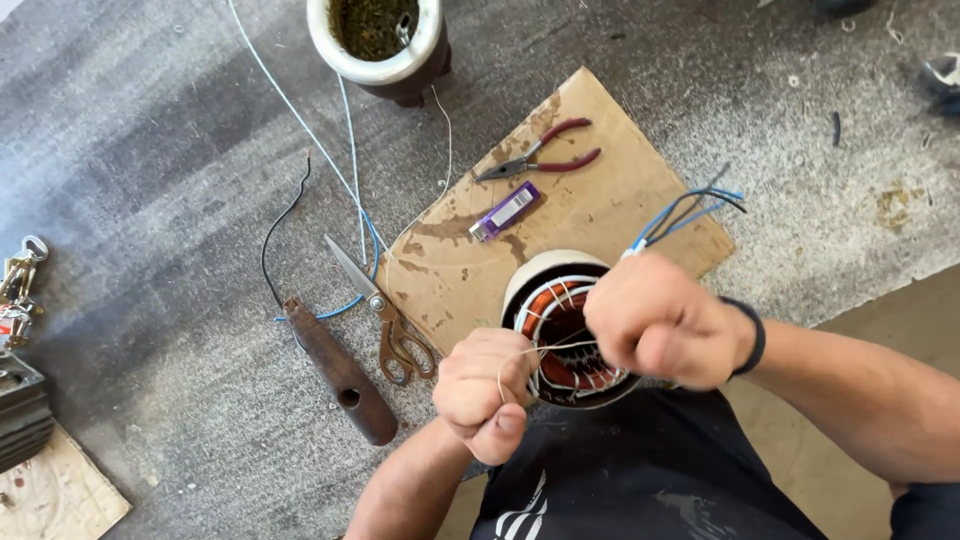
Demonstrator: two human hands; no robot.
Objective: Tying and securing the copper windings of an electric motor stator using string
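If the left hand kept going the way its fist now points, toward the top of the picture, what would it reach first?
Probably the scissors lying just beyond the left hand, at the edge of the cardboard sheet. The motor winding sits to its right, off that line. Depth is hard to judge.

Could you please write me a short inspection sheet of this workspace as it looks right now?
Surface: grey worktop with a stained cardboard sheet on it.
Job's things: motor stator with copper windings, standing on the cardboard; thin cord stretched between both fists.
Clutter: scissors, red-handled pliers, purple lighter, dark wooden handle, white cup.
Grippers: left hand and right hand, each closed on the cord.
Cables: blue and black leads from the stator; loose wires across the worktop.
Surroundings: keys at the left edge.
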